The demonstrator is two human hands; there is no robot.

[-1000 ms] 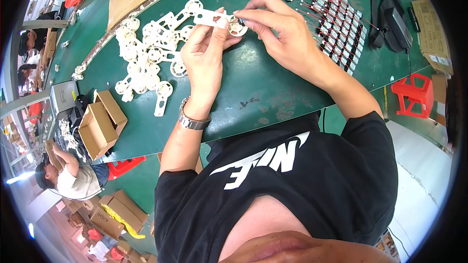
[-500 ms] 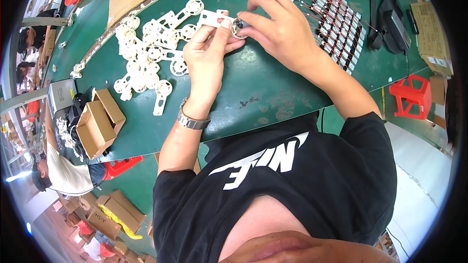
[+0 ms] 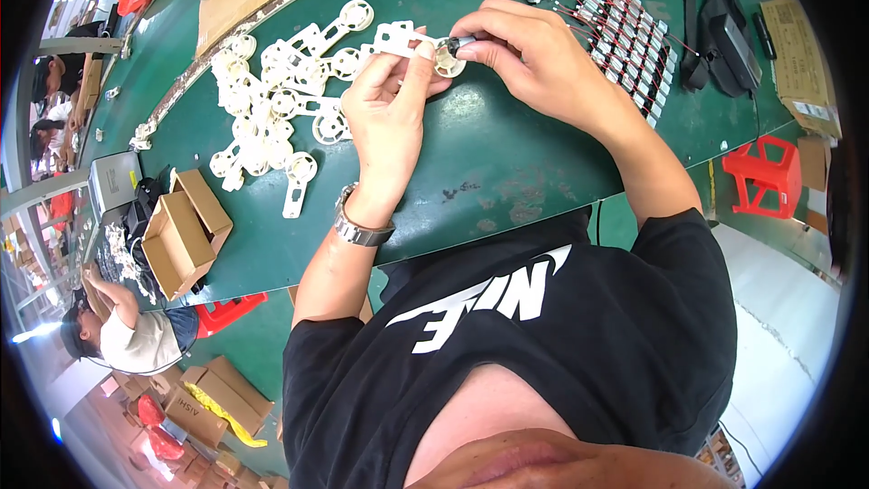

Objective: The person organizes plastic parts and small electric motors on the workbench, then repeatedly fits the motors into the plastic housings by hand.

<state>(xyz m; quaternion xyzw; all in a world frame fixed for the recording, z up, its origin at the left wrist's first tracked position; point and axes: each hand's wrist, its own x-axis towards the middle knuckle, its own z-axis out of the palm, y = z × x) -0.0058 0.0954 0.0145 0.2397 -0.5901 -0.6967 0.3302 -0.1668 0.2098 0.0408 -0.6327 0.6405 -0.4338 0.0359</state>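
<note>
My left hand (image 3: 391, 101) pinches a white plastic bracket (image 3: 396, 38) between thumb and fingers, above the green table. The bracket's round ring end (image 3: 449, 62) points toward my right hand (image 3: 534, 56). My right thumb and fingertips are closed on a small dark cylindrical part (image 3: 459, 43), held at the ring's upper edge. Whether this part sits in the ring or only touches it, I cannot tell. Left of my left hand lies a loose pile of similar white brackets (image 3: 262, 107), each with a ring end.
Rows of small silver boxy parts with red wires (image 3: 625, 36) lie at the back right. Beyond them is a black strapped device (image 3: 729, 45). An open cardboard box (image 3: 176, 249) stands at the table's left, near another person (image 3: 136, 335). A red stool (image 3: 768, 177) stands right.
Both hands have shifted slightly right, bringing the bracket along. My right fingers have drawn together and turned, showing more of the dark part and the ring. The person at left has bent an arm inward.
</note>
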